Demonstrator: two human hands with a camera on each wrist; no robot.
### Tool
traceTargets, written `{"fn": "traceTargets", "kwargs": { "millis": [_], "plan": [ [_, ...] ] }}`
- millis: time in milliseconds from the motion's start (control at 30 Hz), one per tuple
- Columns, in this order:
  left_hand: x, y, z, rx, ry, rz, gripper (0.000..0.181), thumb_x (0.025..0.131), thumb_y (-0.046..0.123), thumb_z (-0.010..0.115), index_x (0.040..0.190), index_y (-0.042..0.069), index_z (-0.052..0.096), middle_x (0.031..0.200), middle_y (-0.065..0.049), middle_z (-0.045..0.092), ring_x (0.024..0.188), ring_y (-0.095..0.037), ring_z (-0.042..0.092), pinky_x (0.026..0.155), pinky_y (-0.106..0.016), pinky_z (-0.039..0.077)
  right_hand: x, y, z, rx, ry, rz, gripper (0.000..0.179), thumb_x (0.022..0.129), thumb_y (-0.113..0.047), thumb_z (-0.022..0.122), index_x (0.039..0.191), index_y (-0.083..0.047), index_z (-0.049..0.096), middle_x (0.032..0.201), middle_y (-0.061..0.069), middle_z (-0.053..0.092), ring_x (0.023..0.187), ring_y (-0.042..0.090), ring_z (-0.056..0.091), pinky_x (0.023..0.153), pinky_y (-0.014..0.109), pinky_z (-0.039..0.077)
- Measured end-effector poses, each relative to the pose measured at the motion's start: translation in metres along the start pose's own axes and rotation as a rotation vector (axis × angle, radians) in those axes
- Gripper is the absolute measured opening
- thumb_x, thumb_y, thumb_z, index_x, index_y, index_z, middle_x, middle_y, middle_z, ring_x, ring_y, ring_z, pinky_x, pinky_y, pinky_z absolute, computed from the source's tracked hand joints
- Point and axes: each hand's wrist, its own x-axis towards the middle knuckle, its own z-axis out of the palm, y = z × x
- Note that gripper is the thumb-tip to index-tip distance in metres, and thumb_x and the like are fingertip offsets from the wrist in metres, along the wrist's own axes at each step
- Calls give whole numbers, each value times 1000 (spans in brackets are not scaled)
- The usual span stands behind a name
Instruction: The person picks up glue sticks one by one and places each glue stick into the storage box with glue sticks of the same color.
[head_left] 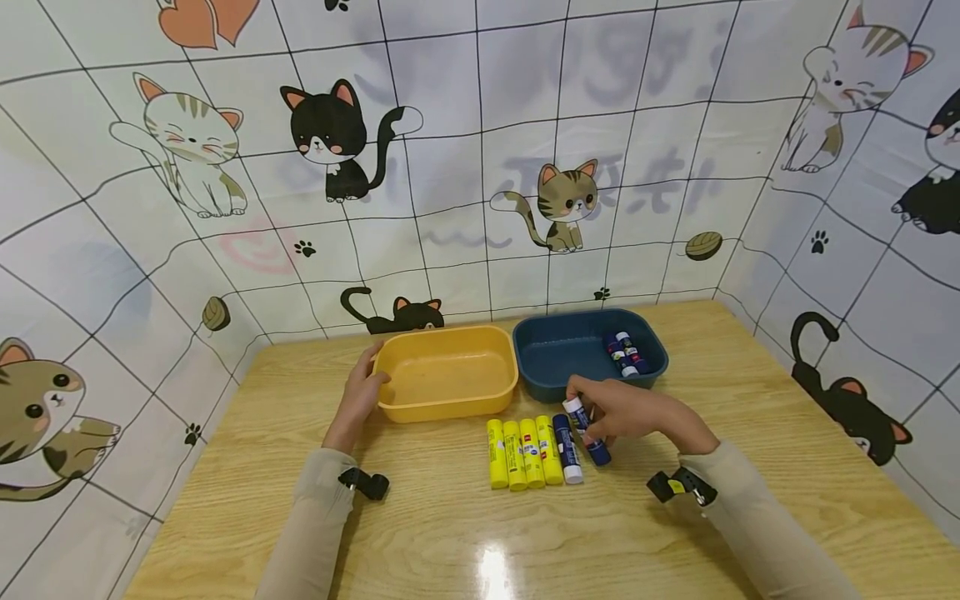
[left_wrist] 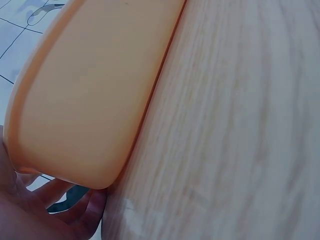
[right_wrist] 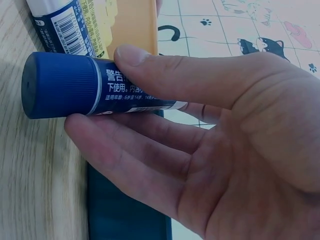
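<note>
My right hand holds a dark blue glue stick between thumb and fingers. In the right wrist view, the held glue stick shows its ribbed blue end and white printed text. Beside it, another blue glue stick with a white end lies at the right of a row of several yellow glue sticks. At the far left, my left hand grips the end of the yellow bin, its thumb at the rim; the left wrist view shows fingers curled by the bin's corner.
Right of the yellow bin stands a dark blue bin, with two blue glue sticks inside at its right end. Both bins stand near the back of the wooden table. A cat-patterned sheet hangs behind and at the sides.
</note>
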Motion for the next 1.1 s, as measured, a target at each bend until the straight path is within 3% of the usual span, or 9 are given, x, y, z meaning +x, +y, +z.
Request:
{"fn": "traceTargets", "kwargs": {
  "millis": [167, 633, 967, 1100],
  "plan": [
    [0, -1, 0, 13, 5, 3, 70, 100, 7, 43, 166, 22, 25, 161, -23, 40, 137, -37, 50, 109, -48, 45, -1, -2, 0, -13, 28, 2, 45, 92, -3, 73, 127, -6, 44, 95, 5, 71, 72, 19, 69, 66, 39, 63],
    [4, 1, -1, 8, 5, 18, 70, 100, 6, 43, 166, 22, 26, 162, -23, 39, 139, -37, 49, 113, -50, 43, 0, -13, -5, -124, 96, 4, 45, 91, -10, 76, 125, -11, 46, 91, 1, 68, 73, 17, 63, 64, 26, 58],
    [2, -1, 1, 14, 13, 18, 70, 98, 7, 43, 165, 20, 26, 161, -25, 40, 139, -38, 48, 114, -51, 42, -6, -12, -7, -146, 133, -27, 47, 93, -18, 77, 127, -11, 46, 87, 0, 68, 68, 23, 67, 62, 26, 54],
    [2, -2, 2, 16, 19, 22, 70, 98, 6, 43, 165, 18, 26, 160, -26, 41, 140, -39, 47, 115, -52, 41, -6, -14, -11, -164, 147, -21, 47, 92, -21, 77, 127, -11, 47, 87, -1, 69, 71, 18, 64, 63, 27, 51]
  ]
}}
